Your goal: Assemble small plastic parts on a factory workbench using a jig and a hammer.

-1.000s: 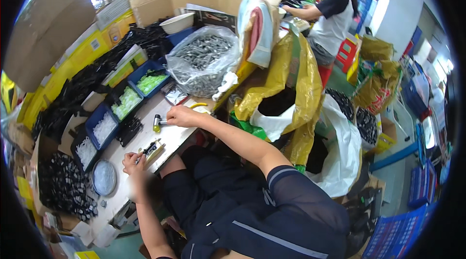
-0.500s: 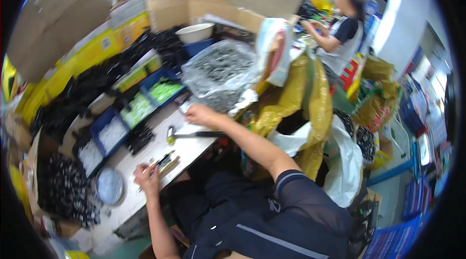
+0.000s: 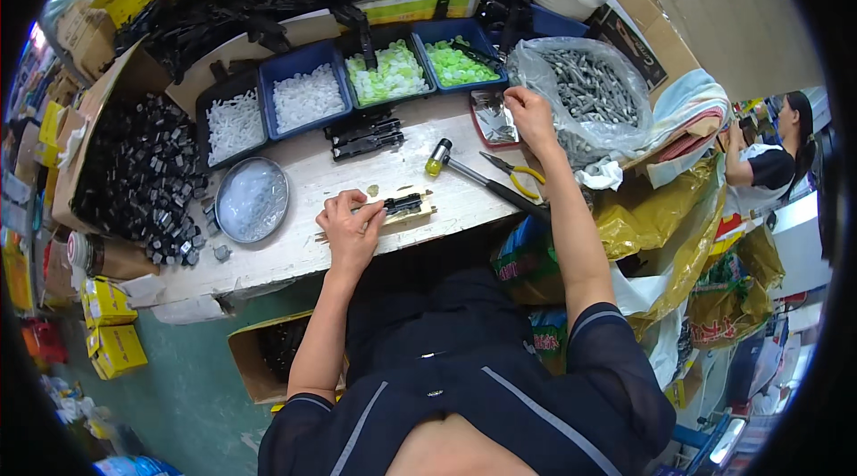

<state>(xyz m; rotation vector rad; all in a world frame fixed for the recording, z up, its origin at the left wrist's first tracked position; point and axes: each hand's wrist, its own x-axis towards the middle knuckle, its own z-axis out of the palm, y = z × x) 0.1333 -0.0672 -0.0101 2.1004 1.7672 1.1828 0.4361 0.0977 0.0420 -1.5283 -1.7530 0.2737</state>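
Observation:
My left hand [image 3: 350, 228] is closed on the end of a slim black plastic part [image 3: 402, 204]. That part rests on a small wooden block [image 3: 412, 219] near the table's front edge. Farther right, my right hand [image 3: 534, 117] pinches its fingers together at the rim of a small red tray [image 3: 493, 123] with tiny metal pieces in it; whatever sits between the fingertips is too small to make out. A hammer [image 3: 482, 178] with a yellow-and-black head lies between my hands. Yellow-handled pliers [image 3: 516, 174] lie beside its handle.
Blue bins [image 3: 306, 101] of white and green plastic pieces line the back. Black parts [image 3: 368, 138] lie before them. A round dish [image 3: 253, 199] and a carton of dark pieces [image 3: 134, 172] stand left; a bag of grey parts [image 3: 585, 92] stands right. A co-worker [image 3: 772, 150] sits far right.
The view has swung round and levelled, bringing the pliers into plain sight. My left hand stays at the wooden block; my right hand stays by the red tray, its fingers now pinched at the rim.

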